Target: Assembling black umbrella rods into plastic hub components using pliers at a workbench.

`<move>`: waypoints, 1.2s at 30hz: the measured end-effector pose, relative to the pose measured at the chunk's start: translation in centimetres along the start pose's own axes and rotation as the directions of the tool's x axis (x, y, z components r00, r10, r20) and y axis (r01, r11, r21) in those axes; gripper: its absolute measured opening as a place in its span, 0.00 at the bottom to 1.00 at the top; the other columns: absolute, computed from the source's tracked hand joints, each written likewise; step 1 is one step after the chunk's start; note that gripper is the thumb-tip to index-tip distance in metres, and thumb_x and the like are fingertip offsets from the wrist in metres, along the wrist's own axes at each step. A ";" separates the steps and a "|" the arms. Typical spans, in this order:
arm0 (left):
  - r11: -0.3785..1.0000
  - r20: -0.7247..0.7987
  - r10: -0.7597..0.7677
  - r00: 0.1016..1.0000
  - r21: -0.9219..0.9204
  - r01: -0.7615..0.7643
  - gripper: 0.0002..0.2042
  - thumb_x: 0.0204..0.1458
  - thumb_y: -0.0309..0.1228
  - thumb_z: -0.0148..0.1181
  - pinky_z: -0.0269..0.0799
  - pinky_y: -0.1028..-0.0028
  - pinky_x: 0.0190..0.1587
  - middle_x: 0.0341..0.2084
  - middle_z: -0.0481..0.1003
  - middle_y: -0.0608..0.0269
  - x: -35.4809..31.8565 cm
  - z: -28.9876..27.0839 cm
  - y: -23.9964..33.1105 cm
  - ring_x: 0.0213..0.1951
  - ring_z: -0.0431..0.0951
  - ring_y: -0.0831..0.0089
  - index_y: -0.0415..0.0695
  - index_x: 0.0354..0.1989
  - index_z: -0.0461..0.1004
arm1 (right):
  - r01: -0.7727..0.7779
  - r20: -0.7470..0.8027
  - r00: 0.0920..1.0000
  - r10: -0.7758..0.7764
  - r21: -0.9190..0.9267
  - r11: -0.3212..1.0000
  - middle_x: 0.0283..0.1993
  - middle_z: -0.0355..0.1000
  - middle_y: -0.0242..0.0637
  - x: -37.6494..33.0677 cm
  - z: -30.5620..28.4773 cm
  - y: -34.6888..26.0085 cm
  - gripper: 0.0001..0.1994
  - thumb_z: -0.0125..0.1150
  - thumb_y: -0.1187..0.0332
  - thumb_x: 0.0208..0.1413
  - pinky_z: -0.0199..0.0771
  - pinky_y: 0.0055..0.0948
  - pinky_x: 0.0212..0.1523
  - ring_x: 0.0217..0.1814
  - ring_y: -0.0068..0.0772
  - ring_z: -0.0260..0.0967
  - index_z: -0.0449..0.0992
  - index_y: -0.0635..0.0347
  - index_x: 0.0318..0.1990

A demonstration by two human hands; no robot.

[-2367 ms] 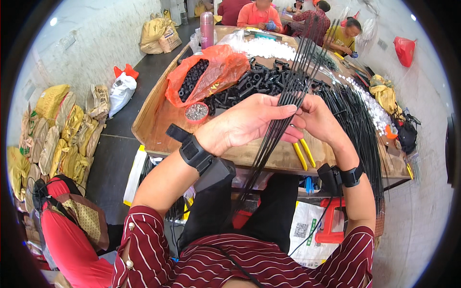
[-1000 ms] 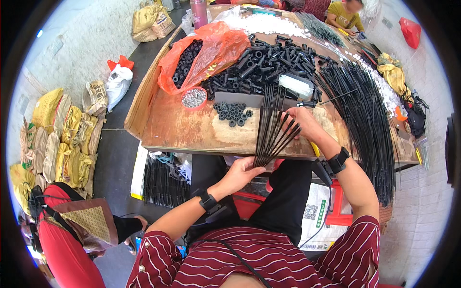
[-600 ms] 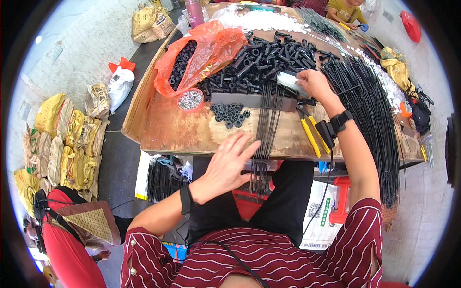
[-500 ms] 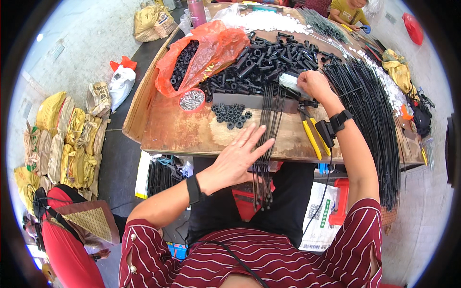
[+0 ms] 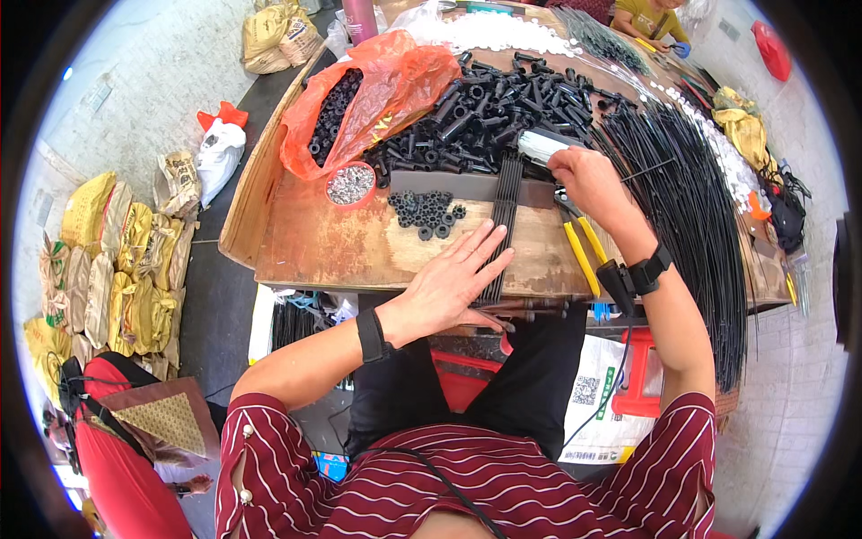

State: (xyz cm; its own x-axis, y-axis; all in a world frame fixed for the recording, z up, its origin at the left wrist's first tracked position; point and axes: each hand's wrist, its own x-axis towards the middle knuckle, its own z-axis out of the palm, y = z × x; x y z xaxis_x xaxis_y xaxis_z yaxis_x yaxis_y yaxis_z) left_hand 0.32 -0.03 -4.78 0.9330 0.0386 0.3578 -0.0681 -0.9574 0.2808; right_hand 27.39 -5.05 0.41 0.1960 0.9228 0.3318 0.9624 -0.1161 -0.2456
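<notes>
Several thin black rods (image 5: 508,202) lie side by side across the wooden table's front edge. My left hand (image 5: 453,278) rests against their left side, fingers stretched out and apart. To the right, my right hand (image 5: 588,184) has its fingers curled together beside a whitish, translucent bundle (image 5: 541,146); what the fingertips hold, if anything, is hidden. Just below it lie pliers with yellow handles (image 5: 582,256). Small black ring-shaped parts (image 5: 422,211) sit in a cluster left of the rods. A grey strip (image 5: 429,184) runs behind them, under the rods.
A pile of black tubular parts (image 5: 503,103) covers the table's middle. An orange plastic bag (image 5: 382,103) and a round tub of small metal pieces (image 5: 350,185) stand left. Long black rods (image 5: 682,234) fill the right side. Another person (image 5: 651,22) sits at the far right.
The rods, fanned out and hanging over my lap before, are now bunched closely and reach about the table edge. My right hand has drawn back slightly from the whitish bundle.
</notes>
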 end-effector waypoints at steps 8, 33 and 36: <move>1.000 -0.011 0.011 1.000 0.013 -0.011 0.47 0.34 0.52 0.68 0.53 0.59 0.65 0.63 0.53 0.43 0.0 -0.1 0.2 0.66 0.50 0.48 0.38 0.61 0.58 | 0.057 -0.083 0.995 -0.054 0.036 0.998 0.31 0.74 0.45 -0.1 2.0 0.7 0.06 0.56 0.74 0.48 0.71 0.41 0.40 0.36 0.49 0.73 0.78 0.62 0.32; 0.998 0.034 0.017 0.999 0.065 -0.019 0.45 0.40 0.58 0.62 0.52 0.58 0.65 0.63 0.53 0.42 -0.1 0.1 -0.3 0.66 0.50 0.48 0.35 0.60 0.59 | 0.059 -0.084 0.995 -0.060 -0.016 0.998 0.32 0.73 0.44 0.1 2.6 -0.1 0.07 0.54 0.71 0.51 0.71 0.42 0.39 0.36 0.48 0.72 0.80 0.59 0.33; 0.999 0.027 0.020 0.999 0.049 -0.022 0.47 0.39 0.59 0.62 0.51 0.58 0.66 0.63 0.53 0.42 -0.1 0.0 -0.2 0.66 0.50 0.47 0.35 0.61 0.57 | 0.097 -0.083 0.991 -0.104 -0.078 0.992 0.32 0.73 0.43 0.2 2.6 0.1 0.07 0.54 0.72 0.51 0.71 0.40 0.37 0.35 0.48 0.72 0.79 0.61 0.33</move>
State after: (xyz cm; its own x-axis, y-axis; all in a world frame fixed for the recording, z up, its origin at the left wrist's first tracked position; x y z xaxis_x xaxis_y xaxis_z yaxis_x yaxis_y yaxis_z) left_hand 0.22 0.20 -4.93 0.9406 0.0114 0.3394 -0.0707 -0.9709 0.2288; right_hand 27.00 -3.94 -1.88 0.1101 0.8963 0.4295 0.9886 -0.0541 -0.1406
